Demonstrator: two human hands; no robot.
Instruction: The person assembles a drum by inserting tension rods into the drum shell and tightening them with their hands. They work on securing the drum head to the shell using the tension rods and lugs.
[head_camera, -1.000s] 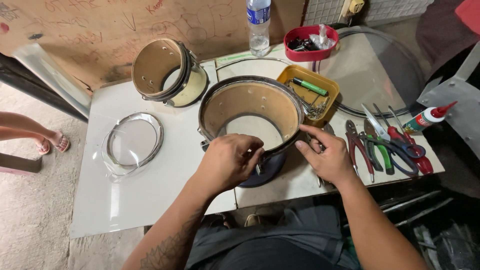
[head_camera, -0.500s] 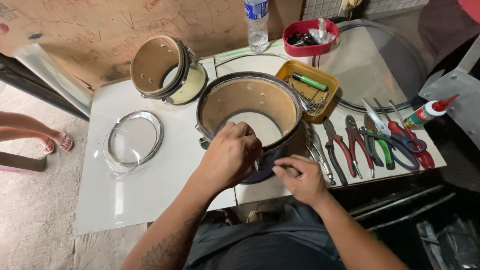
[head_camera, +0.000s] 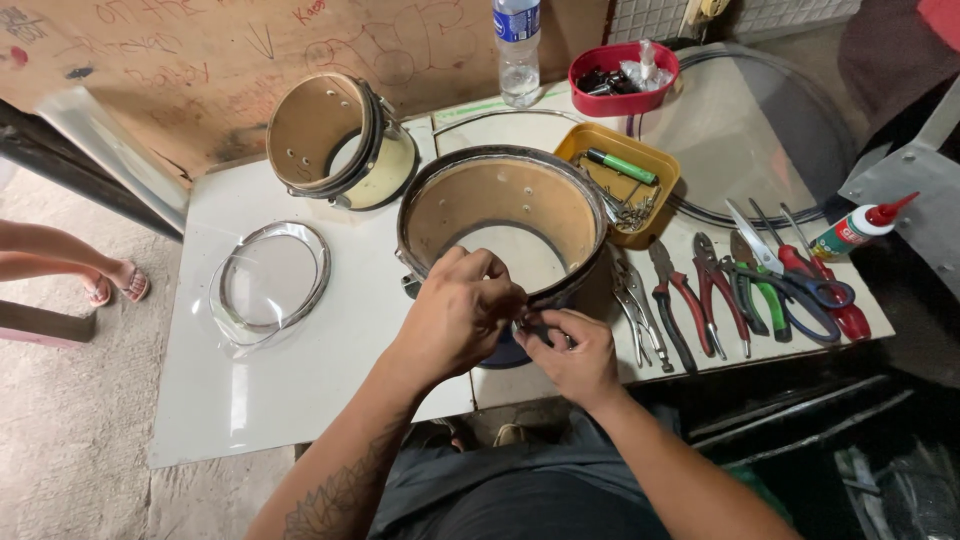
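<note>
At 9 o'clock of the white table, a bare foot in a sandal of another person stands on the floor. On the table's left part lies a metal hoop with clear film. At 11 o'clock a small cream drum shell lies on its side, its open mouth toward the camera.

In the centre stands the big drum shell, open upward, brown inside with a dark rim. The left hand is on its near rim at 6 o'clock, with fingers curled together over the edge. The right hand is touching it, and its fingertips are pinched on a small metal part at the shell's outer wall; what the part is, I cannot tell.

At 12 o'clock stands a clear water bottle with a blue label. To its right is a red oval tub with small items, and below it a yellow tray with a green marker and screws. At 3 o'clock lie pliers and scissors in a row, then a white glue bottle with a red cap with a green and red label.
</note>
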